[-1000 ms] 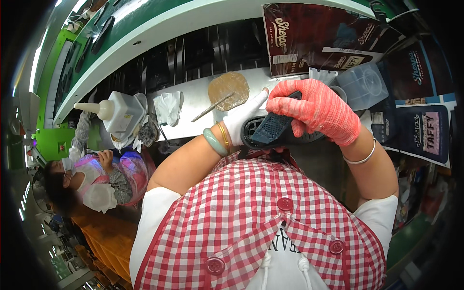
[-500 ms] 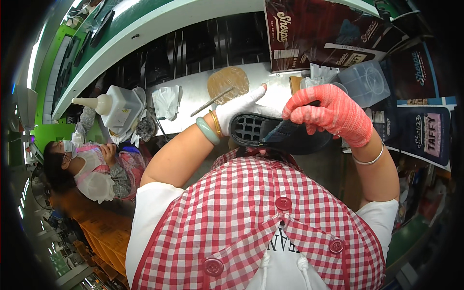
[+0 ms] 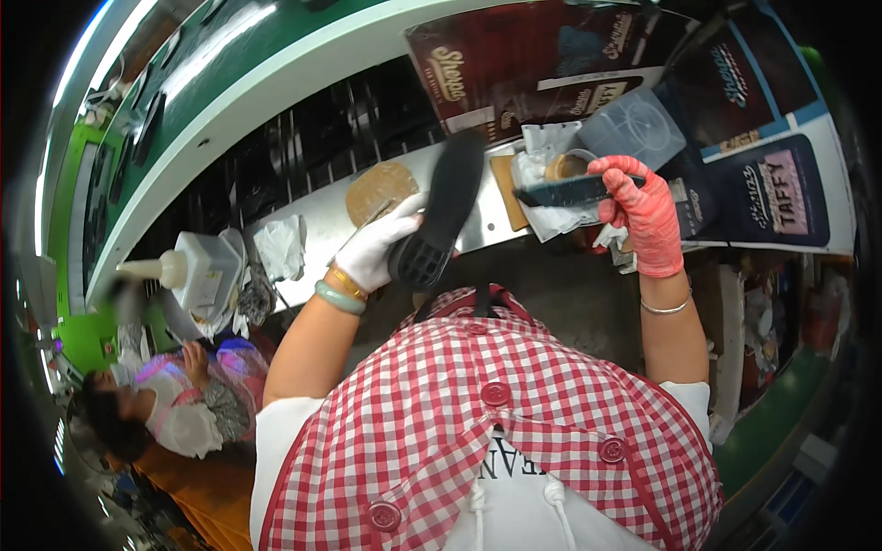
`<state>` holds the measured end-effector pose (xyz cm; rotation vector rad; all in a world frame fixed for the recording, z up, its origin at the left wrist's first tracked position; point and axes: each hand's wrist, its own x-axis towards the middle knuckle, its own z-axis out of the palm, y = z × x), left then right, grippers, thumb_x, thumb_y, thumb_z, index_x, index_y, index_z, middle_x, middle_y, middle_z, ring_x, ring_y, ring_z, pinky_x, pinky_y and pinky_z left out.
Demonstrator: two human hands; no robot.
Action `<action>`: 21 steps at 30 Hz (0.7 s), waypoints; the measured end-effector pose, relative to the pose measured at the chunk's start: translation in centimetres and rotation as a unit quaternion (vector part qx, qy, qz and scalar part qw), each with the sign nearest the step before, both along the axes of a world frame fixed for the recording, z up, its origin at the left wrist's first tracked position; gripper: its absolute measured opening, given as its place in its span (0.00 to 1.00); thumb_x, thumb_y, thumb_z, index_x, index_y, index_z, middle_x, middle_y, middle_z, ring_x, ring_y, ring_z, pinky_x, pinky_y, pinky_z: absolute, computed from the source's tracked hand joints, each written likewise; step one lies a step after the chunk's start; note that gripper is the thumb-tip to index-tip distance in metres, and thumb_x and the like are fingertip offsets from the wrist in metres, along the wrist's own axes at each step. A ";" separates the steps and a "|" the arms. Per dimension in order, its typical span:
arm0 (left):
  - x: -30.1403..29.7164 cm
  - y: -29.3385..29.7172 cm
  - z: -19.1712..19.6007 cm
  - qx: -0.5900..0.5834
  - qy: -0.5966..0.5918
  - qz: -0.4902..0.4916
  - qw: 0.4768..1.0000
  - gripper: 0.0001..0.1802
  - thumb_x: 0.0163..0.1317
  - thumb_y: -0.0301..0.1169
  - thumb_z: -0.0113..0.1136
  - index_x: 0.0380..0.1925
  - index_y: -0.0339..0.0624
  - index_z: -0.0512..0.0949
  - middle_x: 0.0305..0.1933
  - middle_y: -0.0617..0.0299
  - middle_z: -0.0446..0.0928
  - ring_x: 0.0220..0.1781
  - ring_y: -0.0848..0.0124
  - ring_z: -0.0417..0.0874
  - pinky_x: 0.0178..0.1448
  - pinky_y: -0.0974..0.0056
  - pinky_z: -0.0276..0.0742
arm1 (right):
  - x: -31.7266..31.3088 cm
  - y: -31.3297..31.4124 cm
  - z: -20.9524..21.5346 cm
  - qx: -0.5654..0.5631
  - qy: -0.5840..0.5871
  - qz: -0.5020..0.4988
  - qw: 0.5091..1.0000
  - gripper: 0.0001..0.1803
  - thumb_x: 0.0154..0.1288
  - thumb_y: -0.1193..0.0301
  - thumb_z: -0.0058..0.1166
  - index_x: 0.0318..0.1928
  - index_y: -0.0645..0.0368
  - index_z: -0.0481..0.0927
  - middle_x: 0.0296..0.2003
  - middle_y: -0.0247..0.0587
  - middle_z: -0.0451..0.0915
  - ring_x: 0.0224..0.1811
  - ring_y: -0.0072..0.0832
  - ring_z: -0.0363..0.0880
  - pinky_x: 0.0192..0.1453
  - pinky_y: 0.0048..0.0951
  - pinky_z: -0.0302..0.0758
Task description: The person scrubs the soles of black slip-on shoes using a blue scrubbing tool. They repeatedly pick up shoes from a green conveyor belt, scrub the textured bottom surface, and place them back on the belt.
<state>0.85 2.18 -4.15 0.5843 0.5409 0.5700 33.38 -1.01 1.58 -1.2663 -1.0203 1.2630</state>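
Note:
My left hand (image 3: 372, 246), in a white glove, is closed round the heel end of a black shoe sole (image 3: 450, 197). The sole stands tilted, its toe end pointing away from me and its grid-patterned heel recess facing up. My right hand (image 3: 643, 216), in a coral-red glove, pinches a dark flat brush (image 3: 562, 191) with a bluish edge. The brush is held apart from the sole, beside a small translucent cup (image 3: 571, 163) with something brownish in it. Whether the brush touches the cup cannot be made out.
A brown round pad (image 3: 378, 191) with a thin metal rod lies on the bench (image 3: 303, 286). Left are crumpled white paper (image 3: 279, 246) and a white squeeze bottle (image 3: 197, 273). A clear plastic container (image 3: 629, 129) and printed cardboard (image 3: 542, 64) stand right. A masked co-worker (image 3: 175, 404) sits left.
My right hand has lifted the brush off the sole and carried it right, to the cup. My left hand has moved left and turned the sole from lying crosswise to pointing away from me.

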 end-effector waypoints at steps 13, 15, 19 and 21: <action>4.6 -2.1 -5.7 0.339 0.222 0.191 0.894 0.38 0.47 0.21 0.68 0.59 0.38 0.63 0.55 0.58 0.70 0.56 0.70 0.72 0.59 0.66 0.70 | 3.8 1.5 -12.0 -0.057 -0.143 -0.213 0.965 0.17 0.59 0.61 0.60 0.42 0.62 0.80 0.29 0.37 0.80 0.25 0.19 0.74 0.31 0.22 0.74; 4.9 -1.9 -6.2 0.415 0.265 0.182 0.851 0.39 0.47 0.21 0.68 0.60 0.38 0.61 0.56 0.57 0.69 0.58 0.69 0.71 0.60 0.65 0.70 | 3.8 1.7 -12.6 -0.045 -0.129 -0.215 0.967 0.18 0.59 0.61 0.60 0.42 0.62 0.80 0.30 0.38 0.80 0.25 0.19 0.74 0.31 0.22 0.74; 5.7 -2.2 -5.4 0.496 0.300 0.203 0.789 0.38 0.48 0.23 0.68 0.60 0.36 0.61 0.57 0.55 0.68 0.60 0.67 0.70 0.62 0.64 0.68 | 3.6 1.7 -11.9 -0.054 -0.113 -0.219 0.968 0.17 0.60 0.62 0.59 0.43 0.61 0.80 0.30 0.35 0.80 0.25 0.18 0.75 0.29 0.19 0.71; 5.6 -2.1 -5.3 0.546 0.330 0.207 0.741 0.36 0.49 0.24 0.67 0.59 0.36 0.62 0.58 0.54 0.68 0.61 0.67 0.69 0.62 0.64 0.67 | 3.7 1.7 -12.2 -0.052 -0.117 -0.211 0.969 0.18 0.60 0.61 0.59 0.43 0.63 0.80 0.29 0.37 0.80 0.25 0.20 0.76 0.30 0.21 0.73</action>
